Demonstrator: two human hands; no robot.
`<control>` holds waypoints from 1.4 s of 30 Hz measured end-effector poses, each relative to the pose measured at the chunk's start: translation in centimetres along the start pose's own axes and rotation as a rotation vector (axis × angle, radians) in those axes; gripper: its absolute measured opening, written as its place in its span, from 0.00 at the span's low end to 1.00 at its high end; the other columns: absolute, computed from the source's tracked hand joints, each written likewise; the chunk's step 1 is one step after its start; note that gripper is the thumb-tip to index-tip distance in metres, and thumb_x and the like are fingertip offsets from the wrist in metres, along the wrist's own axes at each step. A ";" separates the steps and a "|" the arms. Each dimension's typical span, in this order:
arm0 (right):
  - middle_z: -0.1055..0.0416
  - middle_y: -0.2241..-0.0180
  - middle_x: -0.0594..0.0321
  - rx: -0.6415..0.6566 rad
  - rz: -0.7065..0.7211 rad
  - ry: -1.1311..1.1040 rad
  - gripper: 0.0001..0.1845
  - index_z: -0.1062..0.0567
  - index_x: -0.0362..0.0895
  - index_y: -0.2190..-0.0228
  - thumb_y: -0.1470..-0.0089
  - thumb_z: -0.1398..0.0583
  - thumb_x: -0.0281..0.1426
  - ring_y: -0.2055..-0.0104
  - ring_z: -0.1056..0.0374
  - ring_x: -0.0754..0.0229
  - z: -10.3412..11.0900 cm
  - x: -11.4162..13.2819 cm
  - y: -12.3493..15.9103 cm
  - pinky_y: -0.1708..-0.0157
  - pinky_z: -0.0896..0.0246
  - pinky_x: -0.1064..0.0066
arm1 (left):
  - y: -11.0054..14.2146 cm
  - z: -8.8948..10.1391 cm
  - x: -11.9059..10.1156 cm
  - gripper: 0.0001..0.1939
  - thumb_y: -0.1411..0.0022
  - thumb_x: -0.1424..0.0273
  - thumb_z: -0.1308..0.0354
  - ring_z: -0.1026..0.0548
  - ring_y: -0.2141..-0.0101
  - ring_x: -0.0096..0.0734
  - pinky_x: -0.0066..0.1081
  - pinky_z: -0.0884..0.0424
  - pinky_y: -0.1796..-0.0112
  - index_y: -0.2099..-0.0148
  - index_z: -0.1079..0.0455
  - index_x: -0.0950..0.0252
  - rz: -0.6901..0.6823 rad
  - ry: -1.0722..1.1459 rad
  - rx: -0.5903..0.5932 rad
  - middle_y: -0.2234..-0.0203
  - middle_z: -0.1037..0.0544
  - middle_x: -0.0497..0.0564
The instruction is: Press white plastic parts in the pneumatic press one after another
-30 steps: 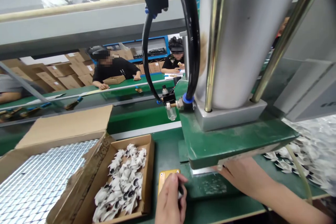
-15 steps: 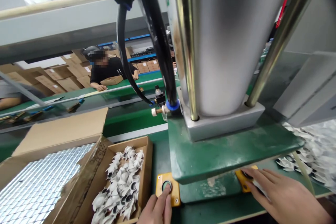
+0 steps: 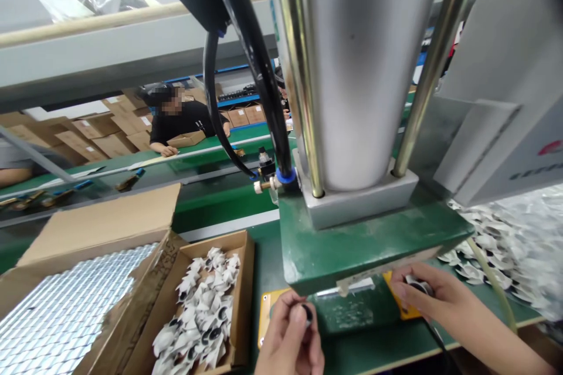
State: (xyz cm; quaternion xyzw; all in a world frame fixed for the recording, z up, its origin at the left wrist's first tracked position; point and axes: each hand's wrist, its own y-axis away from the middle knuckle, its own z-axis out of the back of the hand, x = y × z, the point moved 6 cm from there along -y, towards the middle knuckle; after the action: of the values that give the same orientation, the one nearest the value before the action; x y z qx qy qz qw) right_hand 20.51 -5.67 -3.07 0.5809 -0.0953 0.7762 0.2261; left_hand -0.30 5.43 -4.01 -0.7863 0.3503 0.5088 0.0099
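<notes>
My left hand (image 3: 288, 337) is at the bottom centre, its fingers pinched on a small dark round part (image 3: 307, 313), just over the left yellow button box (image 3: 264, 317). My right hand (image 3: 424, 299) reaches in from the right below the press's green plate (image 3: 365, 243). Its fingers are curled round a small silvery round part (image 3: 417, 286) above the right yellow button box (image 3: 398, 304). The green base (image 3: 352, 310) of the press lies between my hands.
A big silver cylinder (image 3: 356, 70) with black hoses (image 3: 259, 82) rises from the plate. A small carton of white parts (image 3: 204, 304) and a large carton of shiny pieces (image 3: 65, 304) stand left. A white parts pile (image 3: 505, 240) lies right. A person (image 3: 176, 120) sits at a far bench.
Half a second ago both hands lay on the yellow button boxes. Now the left has curled into a pinch on a dark part, and the right has shifted left, holding a silvery part.
</notes>
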 end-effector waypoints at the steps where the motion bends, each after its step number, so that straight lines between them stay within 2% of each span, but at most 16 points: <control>1: 0.34 0.78 0.66 0.044 -0.017 -0.064 0.19 0.30 0.45 0.75 0.47 0.44 0.49 0.79 0.42 0.66 -0.4 0.6 -0.3 0.80 0.49 0.75 | -0.2 -0.6 0.2 0.20 0.54 0.55 0.34 0.39 0.85 0.18 0.20 0.46 0.86 0.64 0.33 0.61 0.006 0.030 0.029 0.78 0.31 0.44; 4: 0.36 0.81 0.67 0.159 0.001 -0.101 0.21 0.31 0.44 0.78 0.47 0.45 0.47 0.80 0.46 0.67 -1.5 2.9 -1.1 0.80 0.53 0.74 | -0.2 -1.8 0.9 0.21 0.54 0.53 0.35 0.40 0.87 0.16 0.20 0.45 0.86 0.66 0.32 0.65 0.053 0.063 0.061 0.81 0.32 0.44; 8: 0.34 0.79 0.66 0.097 0.076 0.020 0.15 0.32 0.44 0.81 0.48 0.45 0.39 0.74 0.38 0.62 -2.2 5.7 -2.5 0.73 0.45 0.74 | 0.5 -2.1 1.4 0.25 0.52 0.47 0.41 0.46 0.89 0.13 0.18 0.53 0.86 0.68 0.34 0.66 0.115 0.113 -0.006 0.89 0.42 0.39; 13: 0.30 0.74 0.64 0.077 0.182 0.099 0.09 0.30 0.45 0.78 0.51 0.45 0.35 0.68 0.35 0.58 -3.7 7.2 -3.6 0.66 0.41 0.72 | 0.6 -1.3 1.3 0.26 0.51 0.46 0.41 0.46 0.89 0.13 0.20 0.53 0.86 0.65 0.34 0.66 0.086 0.052 -0.028 0.86 0.36 0.41; 15: 0.31 0.78 0.65 0.101 0.142 0.158 0.12 0.29 0.46 0.79 0.50 0.44 0.39 0.71 0.35 0.58 -4.1 6.9 -3.2 0.69 0.42 0.72 | 0.4 -0.7 1.5 0.25 0.49 0.47 0.42 0.45 0.89 0.13 0.20 0.52 0.86 0.63 0.35 0.65 0.079 0.024 -0.004 0.84 0.34 0.42; 18: 0.35 0.83 0.67 0.142 -0.007 0.261 0.16 0.29 0.46 0.81 0.51 0.42 0.43 0.77 0.39 0.60 -4.4 5.7 -2.1 0.77 0.47 0.73 | 0.3 0.2 2.4 0.24 0.48 0.49 0.42 0.45 0.89 0.12 0.19 0.51 0.86 0.62 0.37 0.64 0.079 -0.005 0.048 0.82 0.31 0.42; 20: 0.34 0.81 0.67 0.212 -0.076 0.255 0.13 0.25 0.47 0.75 0.52 0.41 0.44 0.78 0.41 0.62 -5.3 5.2 -1.6 0.79 0.49 0.74 | 0.3 0.6 3.4 0.25 0.50 0.48 0.41 0.44 0.90 0.12 0.19 0.53 0.88 0.63 0.37 0.65 0.086 -0.014 0.103 0.83 0.31 0.42; 23: 0.33 0.79 0.68 0.455 -0.135 0.029 0.20 0.28 0.50 0.56 0.51 0.40 0.42 0.79 0.41 0.65 -9.2 5.9 -1.4 0.80 0.49 0.75 | 0.2 1.0 4.7 0.28 0.56 0.47 0.38 0.42 0.91 0.13 0.19 0.57 0.89 0.67 0.37 0.67 0.088 -0.011 0.134 0.85 0.31 0.44; 26: 0.35 0.78 0.69 0.655 -0.198 -0.315 0.23 0.32 0.49 0.52 0.50 0.40 0.40 0.80 0.42 0.67 -14.8 8.5 -2.0 0.83 0.50 0.78 | 0.1 2.0 5.0 0.31 0.56 0.42 0.43 0.40 0.91 0.16 0.20 0.54 0.89 0.67 0.37 0.67 0.080 0.027 0.087 0.86 0.31 0.45; 28: 0.33 0.74 0.66 0.677 -0.227 -0.502 0.21 0.30 0.47 0.56 0.52 0.37 0.39 0.76 0.39 0.68 -18.2 10.6 -3.3 0.82 0.49 0.80 | 0.3 2.9 4.7 0.32 0.55 0.39 0.47 0.41 0.91 0.16 0.20 0.50 0.89 0.68 0.39 0.66 0.063 0.083 0.051 0.85 0.32 0.44; 30: 0.31 0.64 0.61 0.650 -0.229 -0.605 0.20 0.29 0.46 0.59 0.53 0.36 0.41 0.67 0.34 0.64 -21.0 12.5 -4.9 0.76 0.41 0.79 | 0.5 3.9 4.0 0.31 0.54 0.40 0.46 0.42 0.92 0.14 0.19 0.49 0.89 0.70 0.39 0.65 0.031 0.136 0.003 0.84 0.32 0.43; 33: 0.39 0.47 0.58 0.614 -0.197 -0.615 0.23 0.30 0.50 0.55 0.50 0.39 0.46 0.48 0.41 0.55 -23.5 14.1 -6.9 0.59 0.35 0.65 | 0.8 4.8 3.4 0.29 0.55 0.42 0.42 0.42 0.92 0.13 0.18 0.51 0.90 0.68 0.38 0.65 -0.002 0.204 -0.042 0.83 0.31 0.42; 35: 0.45 0.42 0.59 0.576 -0.171 -0.576 0.26 0.34 0.52 0.51 0.49 0.40 0.47 0.41 0.49 0.55 -23.7 14.1 -7.3 0.49 0.42 0.58 | 0.9 5.0 3.3 0.30 0.57 0.42 0.41 0.42 0.92 0.13 0.18 0.51 0.90 0.67 0.38 0.65 -0.009 0.237 -0.039 0.82 0.30 0.42; 37: 0.44 0.42 0.59 0.528 -0.068 -0.498 0.27 0.35 0.50 0.49 0.49 0.39 0.44 0.41 0.48 0.56 -22.5 13.4 -6.8 0.45 0.49 0.60 | 0.8 5.2 3.4 0.31 0.58 0.43 0.40 0.42 0.91 0.13 0.18 0.51 0.90 0.66 0.38 0.65 -0.013 0.246 -0.033 0.83 0.30 0.43; 40: 0.34 0.50 0.57 0.451 0.096 -0.309 0.21 0.31 0.48 0.54 0.47 0.41 0.44 0.52 0.35 0.56 -18.4 10.8 -4.6 0.50 0.41 0.64 | 0.8 5.2 3.4 0.30 0.58 0.44 0.38 0.41 0.91 0.13 0.17 0.51 0.89 0.65 0.38 0.65 -0.004 0.238 -0.007 0.82 0.30 0.43; 42: 0.28 0.58 0.58 0.378 0.120 -0.159 0.18 0.28 0.48 0.58 0.46 0.44 0.45 0.58 0.31 0.56 -14.4 8.4 -2.7 0.55 0.37 0.64 | 0.8 4.8 3.1 0.29 0.55 0.45 0.39 0.41 0.91 0.13 0.17 0.50 0.89 0.64 0.37 0.65 0.002 0.218 0.015 0.82 0.30 0.43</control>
State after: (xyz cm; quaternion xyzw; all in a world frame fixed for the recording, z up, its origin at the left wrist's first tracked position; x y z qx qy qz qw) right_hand 7.50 4.65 0.08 0.6656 0.0000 0.7440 0.0584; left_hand -3.79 4.91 -8.58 -0.8366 0.3538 0.4177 -0.0229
